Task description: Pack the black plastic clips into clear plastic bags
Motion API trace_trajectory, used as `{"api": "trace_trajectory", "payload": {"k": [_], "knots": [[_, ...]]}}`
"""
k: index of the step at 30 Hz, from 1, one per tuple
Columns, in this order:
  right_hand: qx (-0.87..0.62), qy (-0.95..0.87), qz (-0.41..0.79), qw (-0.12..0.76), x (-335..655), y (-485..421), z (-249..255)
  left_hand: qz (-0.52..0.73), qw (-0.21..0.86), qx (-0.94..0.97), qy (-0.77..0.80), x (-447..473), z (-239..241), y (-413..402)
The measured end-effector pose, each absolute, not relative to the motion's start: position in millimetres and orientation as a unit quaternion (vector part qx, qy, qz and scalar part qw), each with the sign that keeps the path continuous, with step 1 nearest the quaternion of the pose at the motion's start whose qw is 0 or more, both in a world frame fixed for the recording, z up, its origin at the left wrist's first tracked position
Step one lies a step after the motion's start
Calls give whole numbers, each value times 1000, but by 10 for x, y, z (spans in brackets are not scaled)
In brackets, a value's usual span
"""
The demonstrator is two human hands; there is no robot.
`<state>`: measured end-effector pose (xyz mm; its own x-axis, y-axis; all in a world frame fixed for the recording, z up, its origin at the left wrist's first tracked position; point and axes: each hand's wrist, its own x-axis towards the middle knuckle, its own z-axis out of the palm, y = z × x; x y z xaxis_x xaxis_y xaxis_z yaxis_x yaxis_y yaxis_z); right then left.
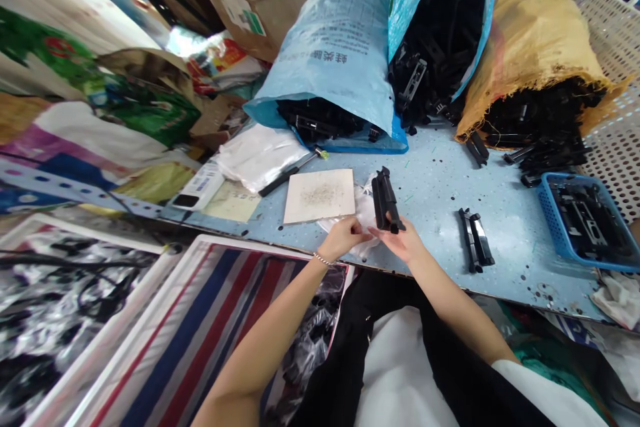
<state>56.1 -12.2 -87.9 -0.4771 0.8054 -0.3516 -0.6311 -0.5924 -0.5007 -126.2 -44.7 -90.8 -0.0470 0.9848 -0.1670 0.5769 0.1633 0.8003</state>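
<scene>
My right hand [404,241] holds a pair of long black plastic parts [384,199], side by side and standing out beyond the fingers. My left hand [345,237], with a beaded bracelet at its wrist, is closed in a pinch at a crumpled clear plastic bag [367,205]. Part of that bag lies under and between both hands. Just beyond the left hand is a square white board [320,195] with dark specks. Another pair of black parts [475,240] rests on the blue tabletop [430,180], right of my right hand.
A light-blue sack [335,47], an open blue sack [415,0] and a yellow sack [545,27] spill black parts at the back. A blue basket [555,220] of parts stands right. Plastic bags [260,157] and a black-handled tool [280,180] lie left.
</scene>
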Motion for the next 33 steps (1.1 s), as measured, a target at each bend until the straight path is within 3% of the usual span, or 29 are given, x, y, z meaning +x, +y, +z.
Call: {"api": "trace_trajectory", "payload": {"k": [3,5,8,10,13,17,20,29,33], "knots": [[-309,-167,828,436,525,-85,-976,336,361,571,656,-1396,-858,-525],[-320,-178,820,440,547,-88,-1008,354,279,606,656,-1456,-813,-589],[-328,-202,809,444,608,-105,-983,271,119,719,628,-1441,-745,-651],[-327,-205,805,450,694,-139,-923,211,67,756,615,-1386,-712,-649],[-308,-183,841,406,930,-280,-811,231,114,742,619,-1327,-689,-586],[-246,-78,933,250,1239,-589,-742,295,285,684,603,-1367,-691,-469],[-217,12,960,175,1275,-748,-802,339,324,654,593,-1433,-709,-423],[-207,-15,964,165,1060,-689,-876,323,144,746,564,-1341,-589,-639],[-261,-82,928,253,962,-586,-890,335,141,793,489,-1069,-508,-920]]}}
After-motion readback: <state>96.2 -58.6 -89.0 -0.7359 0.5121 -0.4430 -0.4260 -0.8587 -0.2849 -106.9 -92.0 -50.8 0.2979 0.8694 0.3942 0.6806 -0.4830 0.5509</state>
